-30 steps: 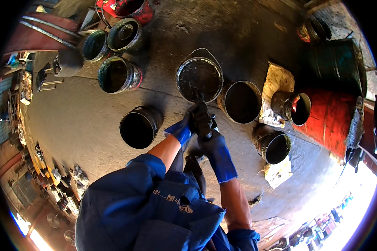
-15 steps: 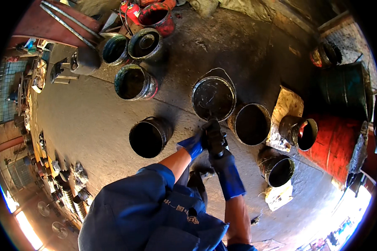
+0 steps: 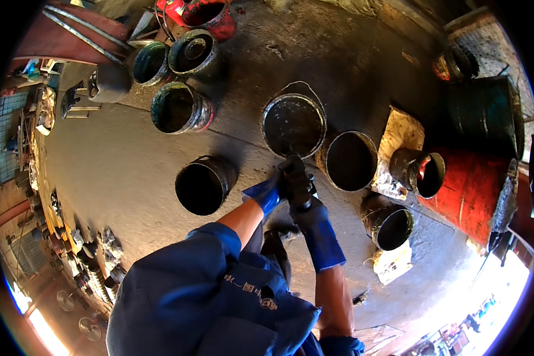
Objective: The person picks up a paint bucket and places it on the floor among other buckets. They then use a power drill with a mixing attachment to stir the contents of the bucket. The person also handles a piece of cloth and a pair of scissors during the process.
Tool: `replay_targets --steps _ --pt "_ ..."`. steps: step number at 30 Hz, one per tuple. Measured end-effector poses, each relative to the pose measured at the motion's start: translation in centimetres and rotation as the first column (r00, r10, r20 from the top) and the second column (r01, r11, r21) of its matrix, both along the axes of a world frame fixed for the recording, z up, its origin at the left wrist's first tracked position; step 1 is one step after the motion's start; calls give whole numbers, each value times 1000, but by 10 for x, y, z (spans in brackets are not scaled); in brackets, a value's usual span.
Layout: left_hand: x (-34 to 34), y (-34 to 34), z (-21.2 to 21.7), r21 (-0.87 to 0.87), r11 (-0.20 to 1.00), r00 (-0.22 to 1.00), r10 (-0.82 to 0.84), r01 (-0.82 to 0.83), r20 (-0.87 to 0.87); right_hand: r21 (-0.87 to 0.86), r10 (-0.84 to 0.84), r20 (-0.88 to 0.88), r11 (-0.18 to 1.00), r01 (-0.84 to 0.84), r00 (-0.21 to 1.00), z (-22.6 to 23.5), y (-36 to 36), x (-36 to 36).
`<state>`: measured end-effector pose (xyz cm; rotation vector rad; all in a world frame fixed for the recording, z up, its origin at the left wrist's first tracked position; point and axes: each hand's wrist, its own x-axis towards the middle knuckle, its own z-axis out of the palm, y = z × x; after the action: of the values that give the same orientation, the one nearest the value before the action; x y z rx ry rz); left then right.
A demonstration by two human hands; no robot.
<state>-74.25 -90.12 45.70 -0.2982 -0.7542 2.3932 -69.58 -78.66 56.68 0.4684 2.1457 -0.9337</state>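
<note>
Both my hands wear blue gloves, darkened over the fingers. My left hand (image 3: 279, 188) is closed around the left side of a dark hand-held power tool (image 3: 298, 183). Its rear end is gripped by my right hand (image 3: 307, 212). The tool's front end points away from me over the near rim of a bucket (image 3: 323, 127) with a raised wire handle. Dark contents with small pale specks fill the bucket's inside. Whether the tool's tip dips into them is hard to see. Touching or nearly touching it on the right is another dark bucket (image 3: 321, 159).
An open black bucket (image 3: 230, 178) stands left of my hands. Several stained buckets, one a green-rimmed bucket (image 3: 204, 113), stand at the far left. To the right are a small bucket (image 3: 369, 216), a red drum (image 3: 469, 184) lying on its side, and a dark green drum (image 3: 480, 113).
The whole scene has shifted slightly up and left in view. Both hands keep their hold on the tool at the bucket's near rim. The pale marks inside the bucket look different.
</note>
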Motion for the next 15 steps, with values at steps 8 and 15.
replay_targets --steps 8,15 --pt "4 -9 0 90 993 991 85 -77 -98 -35 110 107 994 -107 988 6 -5 -4" --pt "7 -11 3 28 1000 996 -2 5 -90 -64 125 -34 990 -127 992 -15 -5 11"
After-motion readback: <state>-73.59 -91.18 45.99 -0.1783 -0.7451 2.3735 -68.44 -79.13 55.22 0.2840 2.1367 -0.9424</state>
